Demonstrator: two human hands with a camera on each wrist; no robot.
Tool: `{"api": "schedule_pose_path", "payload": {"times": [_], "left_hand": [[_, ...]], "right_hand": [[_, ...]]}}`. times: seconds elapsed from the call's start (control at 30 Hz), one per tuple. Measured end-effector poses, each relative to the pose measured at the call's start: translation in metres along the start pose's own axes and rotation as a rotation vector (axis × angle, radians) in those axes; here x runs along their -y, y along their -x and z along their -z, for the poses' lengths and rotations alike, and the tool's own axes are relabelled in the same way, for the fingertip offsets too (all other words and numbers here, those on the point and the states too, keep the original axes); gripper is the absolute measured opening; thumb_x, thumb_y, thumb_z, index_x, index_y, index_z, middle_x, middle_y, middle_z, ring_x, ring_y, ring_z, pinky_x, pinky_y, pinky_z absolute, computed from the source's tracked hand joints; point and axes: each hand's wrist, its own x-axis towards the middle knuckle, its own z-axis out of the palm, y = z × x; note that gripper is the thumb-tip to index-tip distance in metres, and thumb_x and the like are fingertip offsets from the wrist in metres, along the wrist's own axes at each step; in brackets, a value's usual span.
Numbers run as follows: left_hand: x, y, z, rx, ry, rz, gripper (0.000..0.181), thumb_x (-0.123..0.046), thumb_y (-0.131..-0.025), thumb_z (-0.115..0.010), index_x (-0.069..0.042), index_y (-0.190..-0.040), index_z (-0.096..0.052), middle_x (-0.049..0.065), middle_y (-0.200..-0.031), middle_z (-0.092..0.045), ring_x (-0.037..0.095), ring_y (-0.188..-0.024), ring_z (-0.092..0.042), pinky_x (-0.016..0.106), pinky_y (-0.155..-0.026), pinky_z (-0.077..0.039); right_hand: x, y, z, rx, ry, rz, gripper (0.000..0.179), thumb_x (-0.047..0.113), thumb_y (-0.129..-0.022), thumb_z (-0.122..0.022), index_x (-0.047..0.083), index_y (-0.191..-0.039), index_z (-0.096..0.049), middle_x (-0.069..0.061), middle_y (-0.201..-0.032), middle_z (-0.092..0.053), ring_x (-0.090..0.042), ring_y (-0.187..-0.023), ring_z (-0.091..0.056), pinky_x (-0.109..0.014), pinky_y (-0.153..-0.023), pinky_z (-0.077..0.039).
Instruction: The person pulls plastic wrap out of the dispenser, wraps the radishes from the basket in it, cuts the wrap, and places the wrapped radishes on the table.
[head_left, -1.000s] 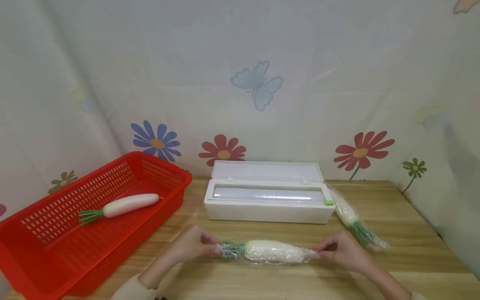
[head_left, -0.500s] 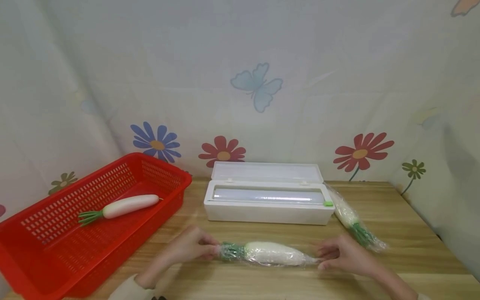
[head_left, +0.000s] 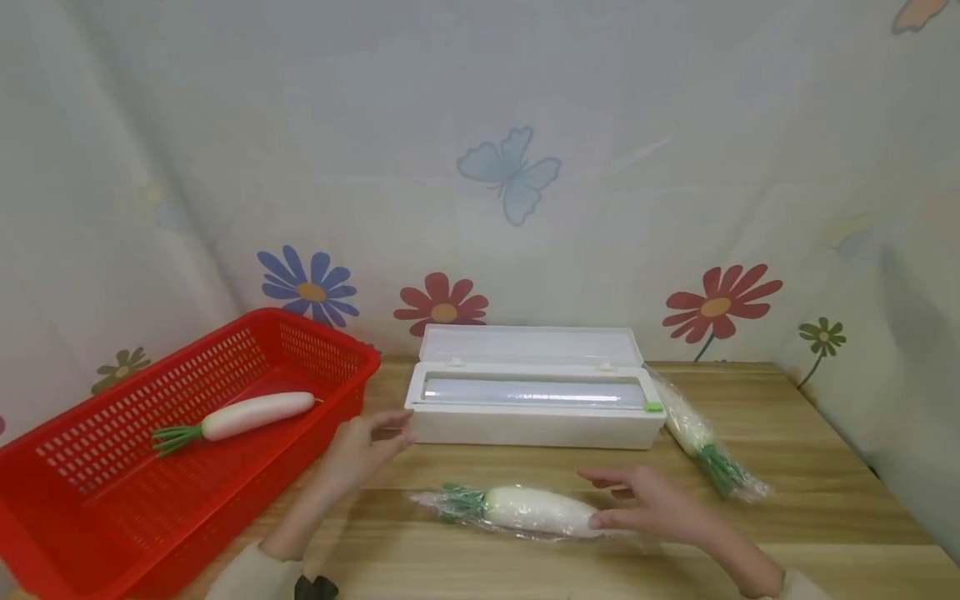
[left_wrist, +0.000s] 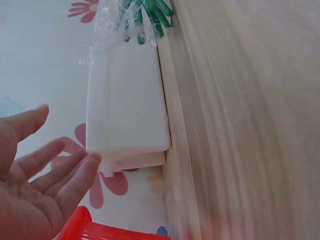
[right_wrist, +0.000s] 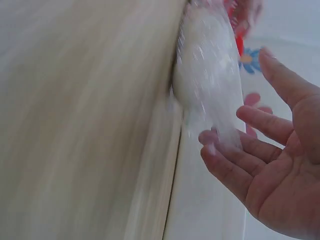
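Observation:
A white radish (head_left: 536, 510) wrapped in cling film lies on the table in front of me, green leaves to the left. My right hand (head_left: 652, 504) is over its root end, thumb tip at the film and fingers spread loosely. In the right wrist view that hand (right_wrist: 270, 160) has extended fingers beside the loose film end of the radish (right_wrist: 207, 60). My left hand (head_left: 363, 450) is off the radish, relaxed and holding nothing, near the left end of a white cling film box (head_left: 528, 427). The left wrist view shows the hand (left_wrist: 45, 185) with its fingers apart.
The box's lid (head_left: 528, 345) stands up, with a film roll (head_left: 536, 392) inside and a green slider (head_left: 653, 407) at the right. Another wrapped radish (head_left: 690, 425) lies beside it. At left, a red basket (head_left: 187, 533) holds an unwrapped radish (head_left: 258, 415).
Both hands have let go of the twisted film ends. My left hand has moved up and left towards the box; my right hand has shifted left over the root end.

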Motion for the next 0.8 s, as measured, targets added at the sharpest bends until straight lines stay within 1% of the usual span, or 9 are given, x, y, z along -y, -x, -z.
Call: {"api": "schedule_pose_path", "payload": {"times": [0.07, 0.13, 0.2, 0.3, 0.43, 0.5, 0.6, 0.73, 0.8], "left_hand": [[0.002, -0.006, -0.002, -0.047, 0.004, 0.001, 0.046, -0.017, -0.08, -0.069, -0.005, -0.123, -0.056, 0.017, -0.117, -0.06, 0.032, -0.102, -0.06, 0.036, -0.077, -0.052], [0.006, -0.013, -0.004, -0.066, 0.008, -0.025, 0.051, -0.016, -0.081, -0.069, -0.003, -0.127, -0.052, 0.019, -0.123, -0.055, 0.035, -0.108, -0.056, 0.039, -0.081, -0.051], [0.01, -0.02, -0.007, -0.064, 0.017, -0.034, 0.055, -0.018, -0.081, -0.069, -0.002, -0.13, -0.048, 0.02, -0.128, -0.051, 0.037, -0.113, -0.051, 0.043, -0.085, -0.048], [0.015, -0.032, -0.012, -0.048, 0.041, -0.007, 0.06, -0.024, -0.082, -0.068, -0.004, -0.134, -0.044, 0.019, -0.132, -0.047, 0.037, -0.117, -0.047, 0.045, -0.089, -0.045], [0.02, -0.045, -0.017, -0.02, 0.113, 0.044, 0.062, -0.024, -0.083, -0.067, -0.005, -0.136, -0.041, 0.021, -0.135, -0.043, 0.037, -0.119, -0.045, 0.045, -0.09, -0.044], [0.022, -0.05, -0.02, -0.011, 0.146, 0.051, 0.061, -0.021, -0.083, -0.066, -0.003, -0.136, -0.04, 0.023, -0.135, -0.042, 0.038, -0.119, -0.045, 0.044, -0.091, -0.043], [0.023, -0.055, -0.023, -0.008, 0.162, 0.06, 0.06, -0.018, -0.084, -0.065, 0.0, -0.135, -0.039, 0.025, -0.135, -0.041, 0.039, -0.119, -0.045, 0.043, -0.092, -0.043], [0.024, -0.058, -0.025, -0.016, 0.169, 0.094, 0.06, -0.018, -0.084, -0.066, -0.003, -0.135, -0.04, 0.024, -0.135, -0.042, 0.037, -0.117, -0.047, 0.042, -0.09, -0.045], [0.024, -0.059, -0.025, -0.015, 0.17, 0.099, 0.06, -0.019, -0.083, -0.066, -0.004, -0.136, -0.041, 0.024, -0.134, -0.043, 0.036, -0.116, -0.048, 0.042, -0.089, -0.045]], "right_hand": [[0.004, -0.009, -0.007, 0.018, 0.029, 0.007, 0.064, 0.04, -0.081, -0.064, -0.006, -0.124, -0.051, -0.023, -0.121, -0.055, -0.034, -0.104, -0.057, -0.037, -0.083, -0.05], [0.008, -0.017, -0.013, 0.024, 0.067, 0.016, 0.068, 0.044, -0.079, -0.064, -0.005, -0.124, -0.051, -0.02, -0.12, -0.057, -0.029, -0.102, -0.059, -0.036, -0.083, -0.05], [0.011, -0.023, -0.019, 0.024, 0.107, 0.03, 0.069, 0.045, -0.077, -0.066, -0.005, -0.122, -0.052, -0.017, -0.118, -0.059, -0.024, -0.099, -0.06, -0.033, -0.083, -0.05], [0.015, -0.03, -0.026, 0.025, 0.149, 0.046, 0.069, 0.043, -0.074, -0.07, -0.004, -0.122, -0.053, -0.015, -0.118, -0.06, -0.021, -0.1, -0.059, -0.033, -0.085, -0.049], [0.019, -0.037, -0.033, 0.024, 0.195, 0.049, 0.067, 0.033, -0.07, -0.075, -0.003, -0.123, -0.053, -0.013, -0.116, -0.061, -0.019, -0.1, -0.059, -0.031, -0.086, -0.048], [0.021, -0.039, -0.035, 0.017, 0.221, 0.05, 0.066, 0.028, -0.068, -0.077, -0.003, -0.122, -0.053, -0.012, -0.115, -0.061, -0.017, -0.099, -0.059, -0.03, -0.085, -0.048], [0.023, -0.041, -0.037, 0.017, 0.232, 0.046, 0.062, 0.023, -0.067, -0.077, -0.002, -0.12, -0.056, -0.011, -0.112, -0.063, -0.014, -0.095, -0.059, -0.026, -0.082, -0.048], [0.025, -0.044, -0.037, 0.022, 0.246, 0.045, 0.057, 0.02, -0.067, -0.078, -0.001, -0.117, -0.059, -0.011, -0.109, -0.064, -0.014, -0.093, -0.059, -0.025, -0.079, -0.048], [0.026, -0.044, -0.036, 0.019, 0.253, 0.052, 0.057, 0.017, -0.066, -0.078, -0.002, -0.116, -0.059, -0.012, -0.108, -0.064, -0.014, -0.092, -0.06, -0.025, -0.078, -0.049]]}}
